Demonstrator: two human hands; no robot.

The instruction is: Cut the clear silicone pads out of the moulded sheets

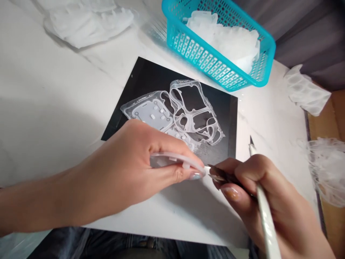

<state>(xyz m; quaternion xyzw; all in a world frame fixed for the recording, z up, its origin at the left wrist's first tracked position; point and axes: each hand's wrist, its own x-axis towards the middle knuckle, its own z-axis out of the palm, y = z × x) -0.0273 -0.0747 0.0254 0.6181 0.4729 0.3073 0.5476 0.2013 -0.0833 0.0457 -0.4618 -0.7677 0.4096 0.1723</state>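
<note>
My left hand (140, 172) pinches a translucent, flexible silicone-like piece (172, 158) between thumb and fingers, bending it into a curve. Dark metal tweezers (219, 175) are gripped in my right hand (258, 190), their tips just beside the piece's right end; whether they touch it I cannot tell. The same hand also carries a white-handled craft knife (265, 219), its blade pointing up and away. Beyond my left hand, a clear moulded sheet (153, 111) and cut-out frame scraps (194, 115) lie on a black mat (145, 77).
A turquoise basket (205, 66) at the back holds white translucent pieces (226, 39). More pieces lie in a clear bag (88, 23) at the back left. On the right, a translucent moulded sheet (307, 90) lies near the table edge, and scraps (329, 169) fill a cardboard box (338, 115).
</note>
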